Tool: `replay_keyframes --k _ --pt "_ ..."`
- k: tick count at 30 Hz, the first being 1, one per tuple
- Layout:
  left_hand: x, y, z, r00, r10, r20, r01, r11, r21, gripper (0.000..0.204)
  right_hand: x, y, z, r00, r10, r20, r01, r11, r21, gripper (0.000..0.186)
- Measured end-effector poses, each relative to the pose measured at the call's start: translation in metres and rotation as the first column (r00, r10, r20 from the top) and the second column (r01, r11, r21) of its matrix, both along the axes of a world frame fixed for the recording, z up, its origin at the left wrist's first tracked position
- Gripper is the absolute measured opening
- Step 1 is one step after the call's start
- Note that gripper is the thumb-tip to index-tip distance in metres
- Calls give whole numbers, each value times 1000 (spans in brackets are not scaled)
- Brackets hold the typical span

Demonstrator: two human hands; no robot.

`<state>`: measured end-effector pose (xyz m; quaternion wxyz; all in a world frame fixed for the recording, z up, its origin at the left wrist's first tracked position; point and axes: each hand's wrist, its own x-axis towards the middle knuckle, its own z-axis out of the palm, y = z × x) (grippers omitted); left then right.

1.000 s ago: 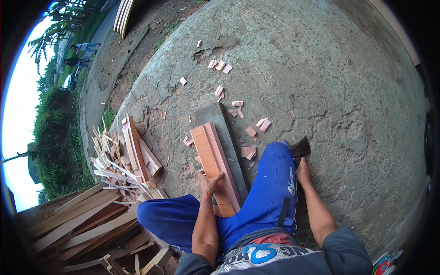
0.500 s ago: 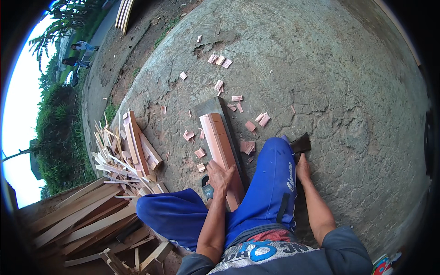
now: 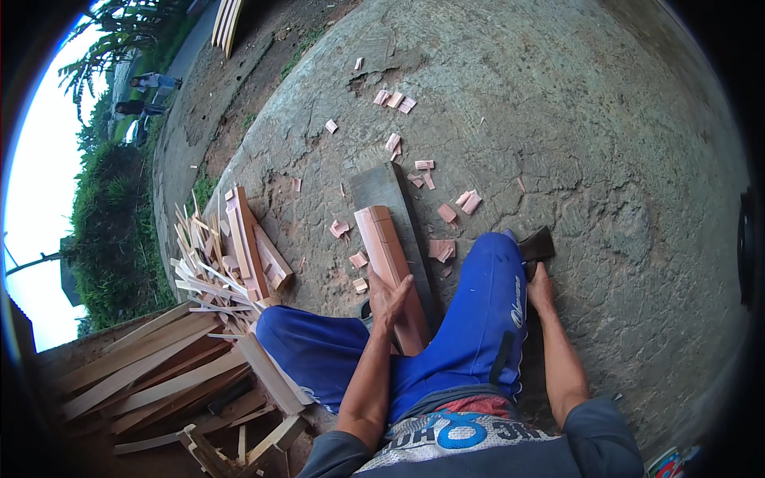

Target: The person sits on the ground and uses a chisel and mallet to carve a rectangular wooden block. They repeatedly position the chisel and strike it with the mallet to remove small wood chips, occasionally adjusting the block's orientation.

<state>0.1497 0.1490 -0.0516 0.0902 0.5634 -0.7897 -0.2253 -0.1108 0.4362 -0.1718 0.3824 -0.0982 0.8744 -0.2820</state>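
A squared length of reddish wood [image 3: 386, 247] lies lengthwise on a dark, weathered board [image 3: 373, 188], its near end between my thighs. Cut lines cross its upper face near the far end. My left hand [image 3: 389, 301] is closed around its near half, the thumb on the right side and the fingers mostly hidden at the left. Beside my right knee, my right hand [image 3: 541, 288] grips a hatchet close under its dark metal head [image 3: 536, 245]. My leg and hand hide most of the hatchet's handle.
Pinkish wood chips [image 3: 443, 249] are scattered over the rough concrete [image 3: 606, 159]. At the left lie a heap of thin offcuts [image 3: 203, 251], thicker cut pieces [image 3: 247, 243] and long planks [image 3: 159, 358]. Two people [image 3: 151, 82] are far off at the upper left.
The reddish wood has slid a little toward me on the board. My left hand has changed from resting over its top to wrapping round it. The hatchet stays beside my knee.
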Motion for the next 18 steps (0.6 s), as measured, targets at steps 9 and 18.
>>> replay_keyframes --k 9,18 --pt "-17 -18 6 996 83 -45 -72 975 211 89 -16 -17 96 981 -134 -138 144 988 63 41" --pt "-20 -21 -17 957 81 -280 -47 991 124 99 10 -181 243 959 -157 -238 45 909 -415 38"
